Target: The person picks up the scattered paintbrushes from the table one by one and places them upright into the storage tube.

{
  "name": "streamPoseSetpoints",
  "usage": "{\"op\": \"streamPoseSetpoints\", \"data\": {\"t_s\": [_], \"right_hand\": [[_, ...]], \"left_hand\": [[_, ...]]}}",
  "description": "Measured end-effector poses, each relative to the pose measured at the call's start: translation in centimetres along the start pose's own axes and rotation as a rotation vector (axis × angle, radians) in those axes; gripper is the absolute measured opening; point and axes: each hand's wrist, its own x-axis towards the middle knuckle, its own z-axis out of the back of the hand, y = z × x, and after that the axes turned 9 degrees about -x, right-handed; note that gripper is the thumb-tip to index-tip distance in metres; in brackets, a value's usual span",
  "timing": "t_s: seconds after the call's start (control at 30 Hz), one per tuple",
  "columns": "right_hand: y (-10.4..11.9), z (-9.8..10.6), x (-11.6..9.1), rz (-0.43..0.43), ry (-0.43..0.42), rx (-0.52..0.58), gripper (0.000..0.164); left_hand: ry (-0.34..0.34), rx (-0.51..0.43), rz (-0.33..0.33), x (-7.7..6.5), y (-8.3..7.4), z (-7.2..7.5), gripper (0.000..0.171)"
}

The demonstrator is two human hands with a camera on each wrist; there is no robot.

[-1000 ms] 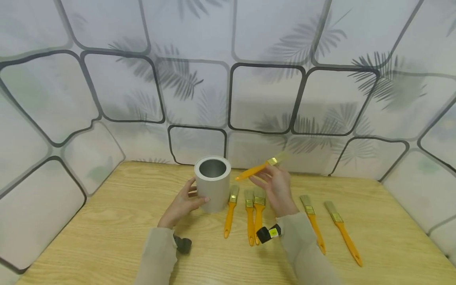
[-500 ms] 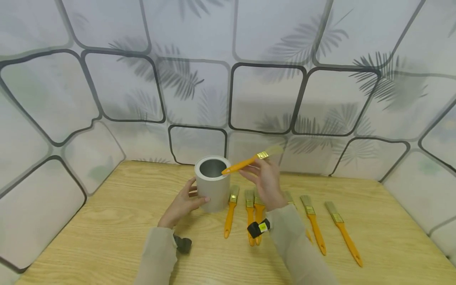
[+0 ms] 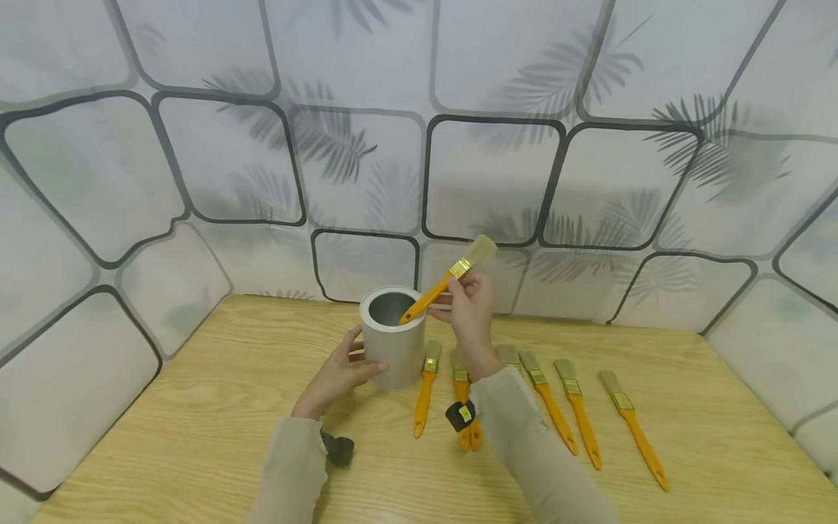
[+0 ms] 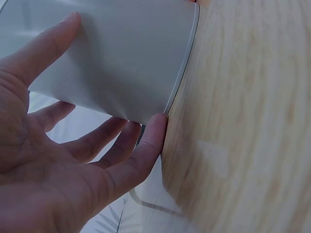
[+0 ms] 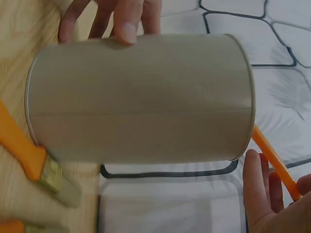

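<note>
A light grey cylindrical can stands upright on the table, its open top showing a dark inside. My left hand holds its left side, thumb across the front and fingers behind; the left wrist view shows fingertips low on the can, near its base. My right hand pinches a paintbrush with an orange handle, gold ferrule and pale bristles. The brush is tilted, bristles up and to the right, handle end over the can's mouth. In the right wrist view, the orange handle runs behind the can's rim.
Several like paintbrushes lie on the wooden table, bristles away from me: one just right of the can, others partly under my right arm, and more farther right. A patterned pale fabric wall closes off the back and sides.
My right hand has moved left with the paintbrush, bringing its handle end from beside the can to over its mouth. The brush has turned steeper, bristles higher. My left hand stays on the can.
</note>
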Motion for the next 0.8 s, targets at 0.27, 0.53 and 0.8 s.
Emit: {"op": "streamPoseSetpoints", "data": {"t_s": [0.27,0.53,0.8], "right_hand": [[0.0,-0.7,-0.2,0.209,0.073,-0.296,0.009],[0.2,-0.6,-0.6,0.381,0.237,-0.534,0.009],[0.1,1.7,-0.5,0.278,0.222,-0.497,0.014]], "left_hand": [[-0.007,-0.014,0.014,0.2,0.1,0.0,0.089],[0.0,-0.017,0.003,0.2,0.1,0.1,0.087],[0.005,-0.026,-0.001,0.1,0.0,0.0,0.087]]}}
